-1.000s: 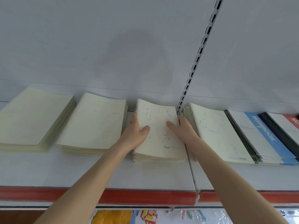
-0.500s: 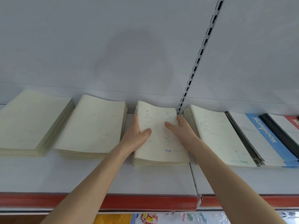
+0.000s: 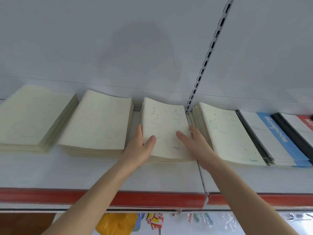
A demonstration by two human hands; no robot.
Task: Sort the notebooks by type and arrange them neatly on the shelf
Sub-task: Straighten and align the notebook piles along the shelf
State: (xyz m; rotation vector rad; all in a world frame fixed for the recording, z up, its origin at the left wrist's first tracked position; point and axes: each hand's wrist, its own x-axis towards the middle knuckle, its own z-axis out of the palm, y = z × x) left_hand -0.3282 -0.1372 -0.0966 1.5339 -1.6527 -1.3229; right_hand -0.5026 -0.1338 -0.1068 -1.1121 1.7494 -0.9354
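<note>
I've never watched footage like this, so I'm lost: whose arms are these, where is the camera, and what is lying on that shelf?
No machine here. A camera worn on a person's head looks forward and down, so the bare arms are the wearer's own. On the white shelf lie notebook stacks: plain cream stacks at left, blue-banded notebooks at right. The left hand and right hand press flat against the sides of the dotted middle stack, thumbs on its cover.

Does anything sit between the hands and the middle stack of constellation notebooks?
Nothing visible does. The left hand and right hand press the constellation notebook stack from both sides, thumbs on its cover; the right hand reaches into the gap beside the neighbouring stack.
</note>
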